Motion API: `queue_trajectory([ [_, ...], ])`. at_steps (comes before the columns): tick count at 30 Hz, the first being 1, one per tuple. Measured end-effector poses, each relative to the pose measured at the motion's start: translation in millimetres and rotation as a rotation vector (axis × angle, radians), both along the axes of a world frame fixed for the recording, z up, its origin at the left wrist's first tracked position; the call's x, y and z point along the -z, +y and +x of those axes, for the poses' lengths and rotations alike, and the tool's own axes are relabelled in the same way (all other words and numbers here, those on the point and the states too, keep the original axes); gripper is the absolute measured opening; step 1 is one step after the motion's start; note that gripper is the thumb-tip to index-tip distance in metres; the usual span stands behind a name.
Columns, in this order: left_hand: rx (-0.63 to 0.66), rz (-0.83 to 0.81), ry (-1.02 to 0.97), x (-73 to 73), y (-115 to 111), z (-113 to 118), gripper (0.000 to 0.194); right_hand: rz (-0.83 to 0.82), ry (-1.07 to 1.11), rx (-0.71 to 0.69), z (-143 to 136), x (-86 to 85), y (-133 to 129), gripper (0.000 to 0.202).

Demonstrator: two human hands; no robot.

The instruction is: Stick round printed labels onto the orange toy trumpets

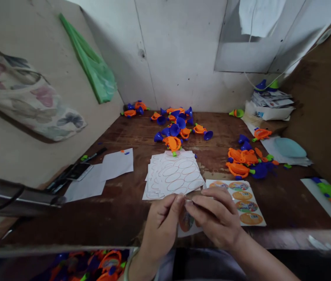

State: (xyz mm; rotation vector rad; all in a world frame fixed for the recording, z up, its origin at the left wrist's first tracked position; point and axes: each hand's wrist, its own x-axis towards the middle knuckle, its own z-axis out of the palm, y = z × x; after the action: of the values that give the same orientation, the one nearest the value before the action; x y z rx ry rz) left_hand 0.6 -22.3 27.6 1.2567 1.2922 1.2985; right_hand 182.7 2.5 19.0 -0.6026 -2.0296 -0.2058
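Note:
My left hand [165, 218] and my right hand [219, 216] meet close together above the table's front edge, both closed with fingertips pinched. Between and below them shows part of a sticker sheet [193, 230] with an oval printed sticker [186, 221]; the fingers cover its upper edge. Under my right hand and to its right lies another sheet of oval stickers [258, 205], orange and multicoloured. Just beyond my hands is a pile of white backing sheets [179, 173] marked with oval outlines.
Orange and blue plastic toy horns [174, 130] are heaped at the back, more toy horns [240, 162] at the right. On the left are a metal flask [18, 197], a phone [79, 171] and white papers [117, 164]. Below the table edge sit more toy parts [109, 263].

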Motion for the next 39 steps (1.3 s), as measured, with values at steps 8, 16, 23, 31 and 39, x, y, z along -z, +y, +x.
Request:
queue_trajectory([
  [8,-0.238,0.093,0.122,5.4,16,-18,0.039,-0.372,0.008,-0.177,18,-28.6,-6,0.021],
  [16,-0.152,0.126,0.124,0.3,12,-4,0.036,-0.290,-0.036,0.023,2,-5.1,16,0.077],
  [23,-0.138,-0.058,-0.158,8.3,16,-1,0.052,-0.044,0.019,-0.069,6,9.9,16,0.060],
  [31,-0.076,-0.035,0.045,27.4,45,-17,0.032,-0.033,-0.049,-0.118,6,6.8,5,0.030],
  [39,-0.129,-0.081,0.339,82.0,167,-49,0.021,-0.448,-0.066,-0.340,4,30.3,-13,0.036],
])
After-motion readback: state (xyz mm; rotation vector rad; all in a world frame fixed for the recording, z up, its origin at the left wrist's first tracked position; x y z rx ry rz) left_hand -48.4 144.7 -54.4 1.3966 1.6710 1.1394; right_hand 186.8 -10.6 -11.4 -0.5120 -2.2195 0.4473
